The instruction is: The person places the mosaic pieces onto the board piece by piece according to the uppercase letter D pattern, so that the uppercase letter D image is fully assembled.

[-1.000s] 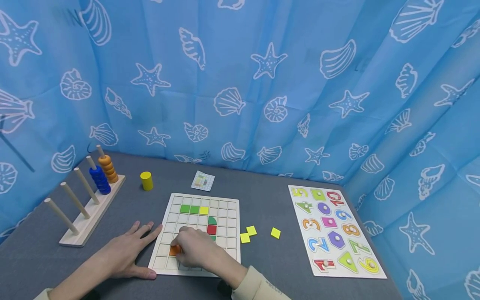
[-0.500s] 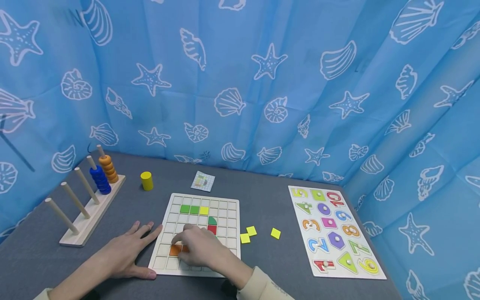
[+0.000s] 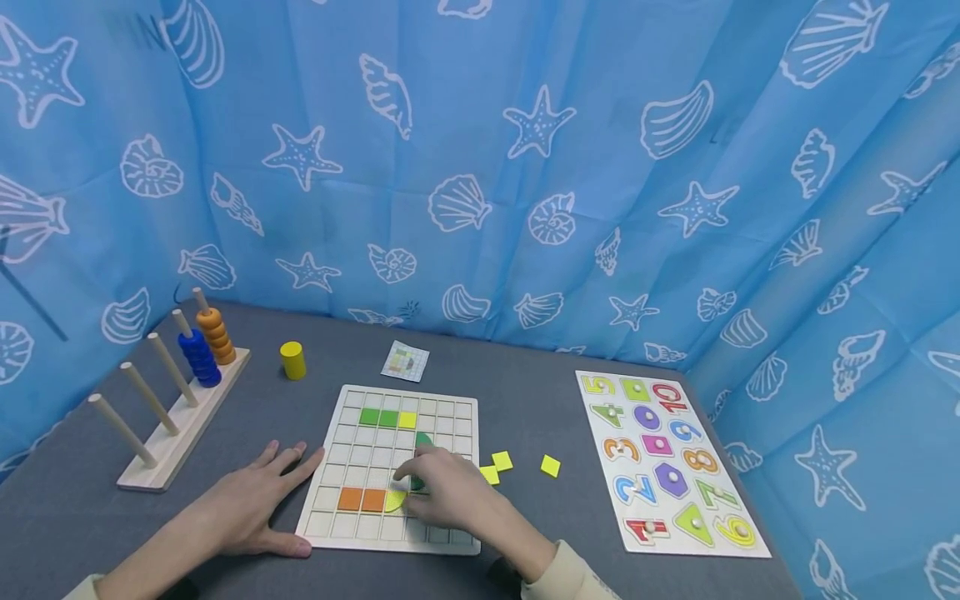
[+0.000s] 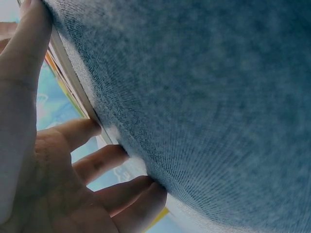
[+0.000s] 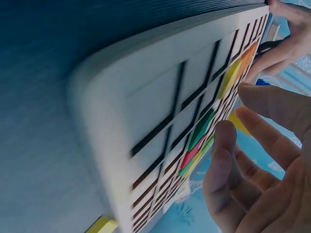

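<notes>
My left hand (image 3: 243, 508) rests spread on the table, with its index finger and thumb at the left edge of the white grid board (image 3: 322, 521). Over the board's right half hovers my right hand (image 3: 453, 492), fingers loosely bent. The right wrist view shows nothing between its thumb and fingers. Just left of its fingertips lie a rounded yellow tile (image 3: 394, 501) and two orange tiles (image 3: 362, 500) in one row. Green square tiles (image 3: 378, 417) and a yellow square tile (image 3: 407, 420) fill part of an upper row. Rounded green tiles (image 5: 200, 128) and a red tile (image 5: 193, 154) are partly hidden behind the right hand.
Loose yellow tiles (image 3: 551, 466) lie right of the board. Behind it is a small pattern card (image 3: 406, 362). A peg stand (image 3: 176, 437) with blue and orange rings and a yellow cylinder (image 3: 293, 361) stand at left. A number puzzle board (image 3: 675, 467) lies at right.
My right hand has moved right across the board, uncovering the orange tiles and the rounded yellow tile and covering the red one. The left hand has stayed in place.
</notes>
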A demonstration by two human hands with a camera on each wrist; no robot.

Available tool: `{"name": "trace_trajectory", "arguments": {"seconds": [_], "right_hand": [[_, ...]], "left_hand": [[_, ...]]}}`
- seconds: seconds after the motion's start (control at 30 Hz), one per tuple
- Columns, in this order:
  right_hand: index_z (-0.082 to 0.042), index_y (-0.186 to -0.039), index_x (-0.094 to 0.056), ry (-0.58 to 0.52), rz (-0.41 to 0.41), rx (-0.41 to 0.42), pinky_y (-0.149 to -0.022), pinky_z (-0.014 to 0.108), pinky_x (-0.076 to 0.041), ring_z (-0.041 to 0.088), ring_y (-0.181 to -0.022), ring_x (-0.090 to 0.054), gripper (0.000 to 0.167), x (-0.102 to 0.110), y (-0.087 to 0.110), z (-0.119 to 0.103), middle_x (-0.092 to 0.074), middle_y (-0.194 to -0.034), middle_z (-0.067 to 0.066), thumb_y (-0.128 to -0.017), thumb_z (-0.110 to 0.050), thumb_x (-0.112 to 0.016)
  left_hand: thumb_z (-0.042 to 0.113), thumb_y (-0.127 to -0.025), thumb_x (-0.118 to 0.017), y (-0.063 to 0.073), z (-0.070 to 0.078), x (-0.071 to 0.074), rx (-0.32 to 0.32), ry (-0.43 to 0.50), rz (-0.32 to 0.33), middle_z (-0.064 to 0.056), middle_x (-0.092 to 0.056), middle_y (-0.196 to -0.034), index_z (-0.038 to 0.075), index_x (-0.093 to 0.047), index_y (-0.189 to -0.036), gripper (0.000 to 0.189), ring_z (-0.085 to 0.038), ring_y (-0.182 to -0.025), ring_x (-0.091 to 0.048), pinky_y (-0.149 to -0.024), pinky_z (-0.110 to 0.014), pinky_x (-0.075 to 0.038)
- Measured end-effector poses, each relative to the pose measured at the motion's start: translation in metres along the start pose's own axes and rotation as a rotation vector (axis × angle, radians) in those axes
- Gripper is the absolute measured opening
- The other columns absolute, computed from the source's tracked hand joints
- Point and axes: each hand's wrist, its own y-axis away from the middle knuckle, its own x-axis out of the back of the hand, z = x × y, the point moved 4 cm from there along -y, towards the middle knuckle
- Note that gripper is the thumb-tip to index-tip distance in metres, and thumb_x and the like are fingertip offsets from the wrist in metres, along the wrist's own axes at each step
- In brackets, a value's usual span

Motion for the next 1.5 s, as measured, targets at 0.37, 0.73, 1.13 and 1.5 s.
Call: {"name": "trace_trajectory", "arguments": {"seconds": [0.37,0.73,1.13,1.5], "right_hand": [[-0.014,-0.109,-0.08,-0.016,0.022,-0.049,-0.051,0.016,-0.035,0.002,-0.066,-0.043,0.022,0.013,0.029,0.035,-0.07,-0.099,0.003,-0.087,-0.012,-0.076],[-0.01,-0.112,-0.078,-0.045,0.058,-0.152,-0.055,0.019,-0.039,0.006,-0.069,-0.047,0.027,0.017,0.055,0.07,-0.068,-0.098,0.004,-0.085,-0.013,-0.08],[-0.004,-0.119,-0.075,0.014,0.092,-0.183,-0.06,0.025,-0.048,0.015,-0.082,-0.062,0.033,0.017,0.055,0.081,-0.067,-0.108,0.01,-0.086,-0.007,-0.079],[-0.003,-0.112,-0.077,-0.009,0.1,-0.177,-0.058,0.024,-0.042,0.01,-0.075,-0.053,0.029,0.016,0.054,0.082,-0.065,-0.102,0.008,-0.083,-0.007,-0.081]], "left_hand": [[0.085,-0.065,-0.072,-0.001,0.0,-0.001,0.005,0.004,-0.005,-0.029,-0.04,-0.158,0.011,-0.037,-0.158,0.125,-0.069,-0.14,-0.031,-0.096,-0.083,-0.039],[0.085,-0.065,-0.071,-0.001,0.0,-0.001,0.013,0.003,-0.016,-0.029,-0.04,-0.158,0.01,-0.036,-0.159,0.125,-0.069,-0.14,-0.03,-0.097,-0.084,-0.038],[0.086,-0.065,-0.071,0.0,0.001,-0.001,0.007,-0.004,-0.003,-0.029,-0.041,-0.158,0.01,-0.037,-0.158,0.125,-0.069,-0.14,-0.031,-0.096,-0.083,-0.039],[0.087,-0.065,-0.071,0.001,0.0,-0.001,-0.005,-0.005,0.015,-0.029,-0.041,-0.158,0.01,-0.037,-0.158,0.125,-0.069,-0.139,-0.032,-0.096,-0.083,-0.04]]}}
